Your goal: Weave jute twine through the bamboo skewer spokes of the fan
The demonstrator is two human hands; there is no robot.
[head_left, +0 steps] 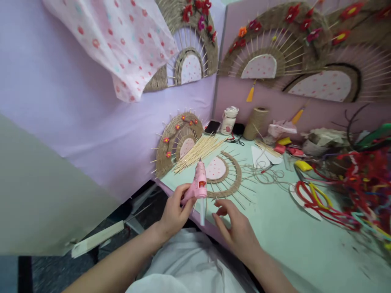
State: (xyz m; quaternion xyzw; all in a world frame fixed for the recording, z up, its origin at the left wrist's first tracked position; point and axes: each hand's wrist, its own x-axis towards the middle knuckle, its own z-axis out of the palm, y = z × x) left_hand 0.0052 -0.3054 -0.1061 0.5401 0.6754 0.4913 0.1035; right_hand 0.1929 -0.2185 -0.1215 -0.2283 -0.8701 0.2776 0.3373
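Note:
My left hand (177, 209) grips a pink glue gun (200, 179) by its handle, nozzle pointing up and away, with a clear glue stick (202, 211) protruding from its rear. To the right, my right hand (235, 228) holds nothing, its fingers bent and apart, over the table's front edge. Just beyond both hands lies a half-round twine-wrapped piece (236, 175) with thin sticks radiating from it and a dotted cloth centre (216, 168). The glue gun overlaps its left part in view. A pile of thin wooden sticks (198, 152) lies behind.
Against the left wall leans a flowered twine arch (166, 152). A phone (212, 127), white cup (229, 121) and twine spool (255, 123) stand at the back. Scissors (319, 195), a yellow-handled pair, and red pipe cleaners (308, 199) lie right. Dotted cloth (134, 49) hangs upper left.

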